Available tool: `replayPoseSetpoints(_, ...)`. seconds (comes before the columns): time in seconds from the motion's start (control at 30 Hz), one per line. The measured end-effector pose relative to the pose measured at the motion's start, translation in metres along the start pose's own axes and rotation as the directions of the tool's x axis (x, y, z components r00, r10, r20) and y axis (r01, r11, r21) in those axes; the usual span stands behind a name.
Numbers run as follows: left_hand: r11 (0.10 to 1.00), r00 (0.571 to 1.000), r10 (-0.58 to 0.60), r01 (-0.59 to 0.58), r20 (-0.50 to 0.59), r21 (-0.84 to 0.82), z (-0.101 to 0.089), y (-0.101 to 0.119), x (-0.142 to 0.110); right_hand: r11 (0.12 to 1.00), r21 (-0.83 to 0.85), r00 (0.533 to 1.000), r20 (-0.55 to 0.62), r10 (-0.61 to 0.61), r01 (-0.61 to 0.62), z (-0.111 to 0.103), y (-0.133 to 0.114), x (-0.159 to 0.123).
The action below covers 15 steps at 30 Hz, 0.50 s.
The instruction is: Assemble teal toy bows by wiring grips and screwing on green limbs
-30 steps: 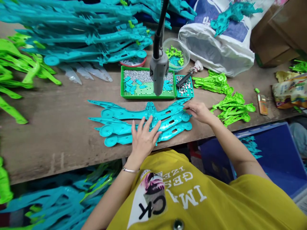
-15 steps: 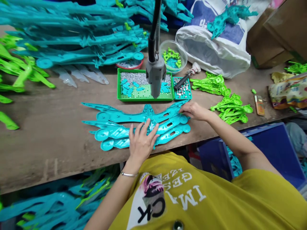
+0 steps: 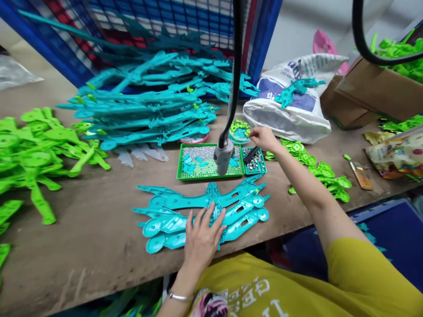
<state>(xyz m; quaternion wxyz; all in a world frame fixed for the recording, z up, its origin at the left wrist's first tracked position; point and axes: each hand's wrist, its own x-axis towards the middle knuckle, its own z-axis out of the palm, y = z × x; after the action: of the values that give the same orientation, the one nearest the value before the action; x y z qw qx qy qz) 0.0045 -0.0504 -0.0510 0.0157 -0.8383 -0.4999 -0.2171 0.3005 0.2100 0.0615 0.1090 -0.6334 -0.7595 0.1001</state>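
**A:** Part orientation?

**B:** Teal plastic wing pieces (image 3: 205, 220) are laid flat and overlapping on the wooden bench (image 3: 76, 259), just in front of the person. Long axes run left to right, with the spiked middle of the top piece pointed away from the person.

**A:** Grip?

**B:** Left hand (image 3: 201, 240) is pressed on the pieces, fingers spread, nothing gripped. Right hand (image 3: 264, 138) is held open past them, just above the small teal tray (image 3: 261, 169). Nothing is held.

**A:** Containers?

**B:** Green tray (image 3: 211, 177) is filled with silver studs (image 3: 208, 152) and teal bits (image 3: 188, 163). Round metal studs (image 3: 256, 164) and a dark tool handle (image 3: 251, 155) are in the small teal tray. Green bits (image 3: 239, 127) are held in a clear bowl (image 3: 239, 141).
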Motion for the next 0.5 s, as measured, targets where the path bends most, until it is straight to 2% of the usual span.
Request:
replayPoseSetpoints(0.07, 1.000, 1.000, 0.011, -0.011, -0.001, 0.008, 0.000, -0.001, 0.000, 0.983, -0.148, 0.994, -0.012, 0.107, -0.108, 0.009, -0.003, 0.033)
replayPoseSetpoints(0.2, 1.000, 1.000, -0.004, 0.004, 0.006, 0.014, -0.003, 0.003, 0.003, 0.953, -0.254, 0.984, 0.009, 0.175, -0.168, 0.026, -0.013, 0.070)
replayPoseSetpoints(0.43, 0.998, 0.996, -0.065, 0.067, 0.052, -0.023, -0.008, 0.013, 0.006, 0.912, -0.362, 0.978, 0.001, 0.209, -0.194, 0.033, -0.027, 0.075)
replayPoseSetpoints(0.5, 0.997, 0.995, -0.075, 0.077, 0.058, -0.025, -0.008, 0.013, 0.006, 0.921, -0.358, 0.984, 0.028, 0.177, -0.155, 0.031, -0.027, 0.071)
